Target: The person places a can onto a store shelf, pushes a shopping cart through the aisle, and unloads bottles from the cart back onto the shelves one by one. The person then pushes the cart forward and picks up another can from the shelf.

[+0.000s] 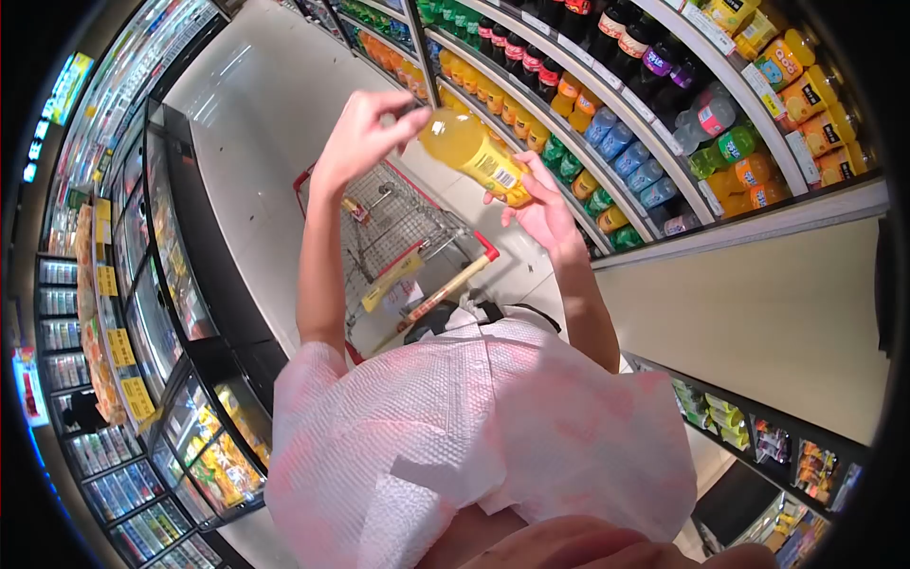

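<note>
My right hand (545, 211) is wrapped around the lower part of a plastic bottle of orange-yellow drink (471, 154). The bottle is tilted, its base toward my right palm and its top toward my left side. A yellow label with a barcode faces me. At the bottle's top end, my left hand (368, 133) has its fingers curled in, with the thumb close to the neck. The cap is hidden, so what those fingers hold, if anything, does not show. Below both hands stands a wire shopping cart (389, 223) with a red-ended handle.
Drink shelves (569, 71) full of coloured bottles rise ahead and to the right. Along the left runs a row of black-framed glass freezers (175, 256). A small packaged item (355, 210) lies in the cart. Pale floor (251, 104) stretches away between freezers and shelves.
</note>
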`<state>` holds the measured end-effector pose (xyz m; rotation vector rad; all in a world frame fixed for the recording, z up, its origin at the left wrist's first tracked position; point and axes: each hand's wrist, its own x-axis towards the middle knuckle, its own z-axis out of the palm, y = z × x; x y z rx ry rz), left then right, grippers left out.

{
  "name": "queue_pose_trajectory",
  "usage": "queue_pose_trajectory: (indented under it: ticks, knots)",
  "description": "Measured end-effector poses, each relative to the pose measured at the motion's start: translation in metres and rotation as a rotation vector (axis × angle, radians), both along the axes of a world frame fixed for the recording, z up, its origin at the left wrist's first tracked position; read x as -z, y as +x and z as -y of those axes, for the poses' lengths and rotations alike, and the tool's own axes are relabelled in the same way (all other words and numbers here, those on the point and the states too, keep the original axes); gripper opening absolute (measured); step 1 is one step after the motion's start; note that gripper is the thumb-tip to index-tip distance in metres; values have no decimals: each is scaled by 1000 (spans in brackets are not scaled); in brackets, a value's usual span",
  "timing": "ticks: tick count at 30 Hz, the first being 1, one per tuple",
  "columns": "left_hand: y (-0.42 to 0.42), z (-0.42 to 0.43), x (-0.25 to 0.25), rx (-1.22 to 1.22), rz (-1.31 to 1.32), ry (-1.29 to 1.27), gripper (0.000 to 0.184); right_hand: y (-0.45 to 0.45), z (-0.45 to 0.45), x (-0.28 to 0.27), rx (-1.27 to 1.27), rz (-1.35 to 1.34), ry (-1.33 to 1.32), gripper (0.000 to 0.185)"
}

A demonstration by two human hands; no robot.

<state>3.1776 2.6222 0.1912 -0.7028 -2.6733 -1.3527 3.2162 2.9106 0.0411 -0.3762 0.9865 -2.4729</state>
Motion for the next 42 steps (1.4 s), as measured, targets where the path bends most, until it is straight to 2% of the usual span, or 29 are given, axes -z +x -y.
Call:
queue_pose_trajectory:
  ticks: [2, 3, 5, 7, 8, 9, 11, 12, 14, 16, 19, 20, 21, 23, 26, 31, 34, 42]
  knots:
    - [-13, -24, -15, 60, -148, 145, 43, 16, -4, -27, 38, -89, 10, 60]
    - [-13, -41, -16, 14, -165, 216, 36, 23, -6, -36, 35, -128, 29, 64]
    - [-18, -73, -4, -33, -225, 307, 36, 37, -9, -54, 9, -196, 30, 69]
    - [-23, -110, 22, 145, -60, 664, 49, 52, -9, -66, -32, -246, -11, 72]
    - [-13, -117, 29, 404, 488, 903, 65, 59, -6, -67, 36, -219, -5, 71]
    - [-8, -129, 38, 609, 675, 1138, 71, 64, -7, -64, 91, -188, 26, 69]
    - [-4, -145, 50, 579, 719, 1298, 76, 73, -9, -59, 205, -120, 92, 67]
    - [0, -151, 51, 577, 720, 1301, 76, 79, -6, -61, 249, -78, 60, 62]
    - [5, -162, 49, 568, 711, 1313, 75, 83, -11, -57, 142, 25, -170, 63]
    - [3, -169, 58, 586, 671, 1313, 71, 80, -14, -43, -32, 115, -467, 74]
    - [4, -183, 86, 648, 799, 1558, 57, 81, -12, -34, -74, 181, -479, 80]
    - [2, -187, 96, 545, 823, 1562, 58, 84, -9, -33, -43, 206, -430, 83]
    - [0, -187, 103, 464, 834, 1562, 60, 86, -7, -29, -25, 225, -297, 83]
    - [-4, -183, 112, 453, 849, 1577, 60, 87, -8, -17, 6, 251, -27, 82]
    - [10, -178, 104, 287, 744, 1466, 60, 84, -14, 0, -76, 196, -33, 80]
    - [14, -169, 96, 314, 651, 1388, 61, 86, -8, 9, -135, 205, -75, 78]
    - [18, -169, 95, 317, 622, 1380, 61, 87, -9, 9, -150, 181, -91, 70]
    - [13, -175, 99, 282, 608, 1380, 67, 83, -15, 10, -108, 191, -64, 67]
